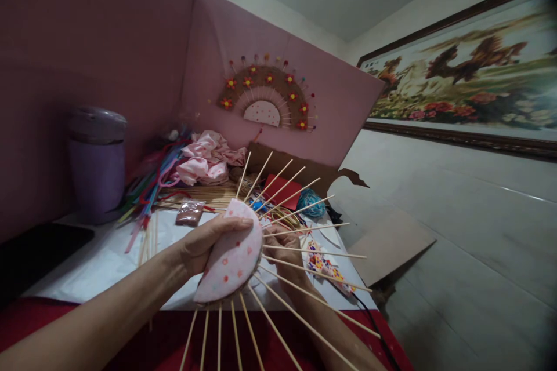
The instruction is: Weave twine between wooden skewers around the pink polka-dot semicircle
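Note:
A half-round piece covered in white cloth with pink-red dots (232, 261) is held above the table, and several thin wooden sticks (313, 258) fan out from its curved edge. My left hand (202, 243) grips the piece at its straight side, thumb on the cloth face and fingers behind it. At the curved edge, among the sticks, my right hand (281, 246) is closed with its fingertips pressed together near one stick's base; the sticks partly cover it.
White sheet (165, 232) on a red-covered table (165, 342). Purple bin (98, 168) at left. Behind lie pipe cleaners (150, 194), pink cloth (204, 156), blue yarn (311, 203) and a flower-patterned glue gun (324, 266) with a cable. A finished fan (265, 84) hangs behind.

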`<state>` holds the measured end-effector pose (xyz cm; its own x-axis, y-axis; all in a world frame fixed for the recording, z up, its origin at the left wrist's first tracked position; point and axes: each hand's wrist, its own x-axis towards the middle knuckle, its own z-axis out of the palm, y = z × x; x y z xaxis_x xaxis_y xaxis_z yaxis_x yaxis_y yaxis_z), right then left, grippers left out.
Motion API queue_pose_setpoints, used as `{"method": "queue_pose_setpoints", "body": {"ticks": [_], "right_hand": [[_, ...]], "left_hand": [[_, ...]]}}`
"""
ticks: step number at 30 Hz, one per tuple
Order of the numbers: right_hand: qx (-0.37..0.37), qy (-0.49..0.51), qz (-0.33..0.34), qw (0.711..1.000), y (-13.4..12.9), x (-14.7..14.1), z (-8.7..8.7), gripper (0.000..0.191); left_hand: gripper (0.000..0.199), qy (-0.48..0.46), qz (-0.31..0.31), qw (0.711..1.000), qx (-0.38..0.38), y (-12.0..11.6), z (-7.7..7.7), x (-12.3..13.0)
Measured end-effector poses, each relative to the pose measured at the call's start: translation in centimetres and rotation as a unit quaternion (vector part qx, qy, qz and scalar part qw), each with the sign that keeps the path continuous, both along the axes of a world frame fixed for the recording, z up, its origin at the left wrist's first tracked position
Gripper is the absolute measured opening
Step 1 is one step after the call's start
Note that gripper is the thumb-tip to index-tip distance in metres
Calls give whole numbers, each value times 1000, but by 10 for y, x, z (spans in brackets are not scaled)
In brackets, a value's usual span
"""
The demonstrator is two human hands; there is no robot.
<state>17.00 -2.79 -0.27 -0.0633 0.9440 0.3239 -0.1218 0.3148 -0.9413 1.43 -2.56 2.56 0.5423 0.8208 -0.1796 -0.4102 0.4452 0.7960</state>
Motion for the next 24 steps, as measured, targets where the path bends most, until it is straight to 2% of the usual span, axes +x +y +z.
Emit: {"method": "queue_pose_setpoints", "body": {"ticks": [6, 11, 13, 16, 20, 24], "right_hand": [[12, -30, -23, 999, 5, 6, -1, 29], [39, -57, -78, 995, 20, 23, -4, 22], [76, -80, -116, 987, 24, 31, -5, 22], [153, -111, -180, 965, 27, 41, -1, 21], [200, -101, -256, 940, 24, 53, 9, 21], [253, -151, -368, 882, 22, 67, 15, 19]], "left_hand": [[14, -7, -23, 1000, 6, 3, -3, -1], [11, 15, -19, 1000, 11, 1, 0, -4], [11, 25, -16, 999, 13, 1, 1, -5], [8, 26, 6, 1000, 14, 3, 3, -9], [11, 40, 8, 999, -1, 8, 3, -12], [14, 64, -11, 998, -27, 9, 3, -13]]}}
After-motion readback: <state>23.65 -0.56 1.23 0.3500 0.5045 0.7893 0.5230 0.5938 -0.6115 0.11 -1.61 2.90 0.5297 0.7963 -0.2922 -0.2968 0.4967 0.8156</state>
